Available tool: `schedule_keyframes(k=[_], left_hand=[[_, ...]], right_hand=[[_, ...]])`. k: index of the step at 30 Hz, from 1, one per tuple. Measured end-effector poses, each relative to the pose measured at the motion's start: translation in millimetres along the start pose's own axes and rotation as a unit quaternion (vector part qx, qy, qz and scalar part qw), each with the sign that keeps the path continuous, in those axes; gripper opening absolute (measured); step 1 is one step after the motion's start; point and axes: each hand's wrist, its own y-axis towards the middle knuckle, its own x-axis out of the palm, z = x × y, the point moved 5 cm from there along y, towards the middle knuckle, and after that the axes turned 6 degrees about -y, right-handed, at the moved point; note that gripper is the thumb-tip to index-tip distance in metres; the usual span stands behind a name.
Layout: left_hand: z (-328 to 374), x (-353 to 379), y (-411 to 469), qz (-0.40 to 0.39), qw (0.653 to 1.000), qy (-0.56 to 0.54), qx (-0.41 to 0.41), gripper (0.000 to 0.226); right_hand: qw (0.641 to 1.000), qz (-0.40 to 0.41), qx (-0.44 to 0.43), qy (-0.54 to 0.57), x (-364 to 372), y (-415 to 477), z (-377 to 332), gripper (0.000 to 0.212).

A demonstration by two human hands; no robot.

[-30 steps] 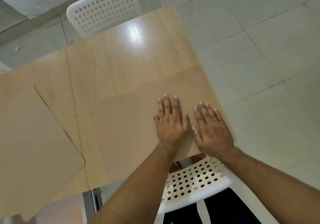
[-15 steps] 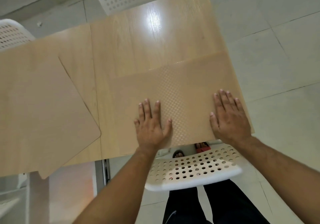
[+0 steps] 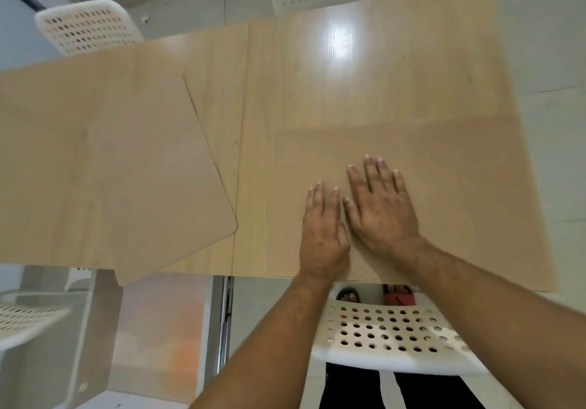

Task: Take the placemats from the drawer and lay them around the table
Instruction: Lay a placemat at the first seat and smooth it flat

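Placemats of tan, woven-textured material lie on the light wood-grain table (image 3: 317, 69): one rectangular placemat (image 3: 459, 186) sits at the near right edge, another rounded-corner placemat (image 3: 111, 171) lies askew at the left, its corner overhanging the near edge. Both hands rest flat and open, side by side, on the right mat, left hand (image 3: 323, 234) just beside right hand (image 3: 380, 212). No writing is readable. White perforated plastic chairs (image 3: 396, 335) stand around the table on a pale tiled floor (image 3: 551, 60).

Both forearms are bare, with no sleeves, watch or rings visible on the left hand (image 3: 323, 234) or the right hand (image 3: 382, 212). The person wears black trousers (image 3: 428, 389). On the feet there is dark and red footwear (image 3: 398, 296), partly hidden.
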Motion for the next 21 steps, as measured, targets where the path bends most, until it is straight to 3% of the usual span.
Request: schedule_keyframes(k=[4, 10, 21], left_hand=[[-27, -21, -3, -0.085, 0.986, 0.141, -0.030, 0.061], [-73, -68, -1, -0.081, 0.974, 0.204, -0.055, 0.069], [-17, -15, 118, -0.139, 0.976, 0.157, -0.059, 0.083]], right_hand=[[1.000, 0.000, 0.000, -0.011, 2, 0, 1, 0.066], [1.000, 0.000, 0.003, -0.014, 0, -1, 0, 0.066], [0.999, 0.034, 0.012, -0.017, 2, 2, 0, 0.064]])
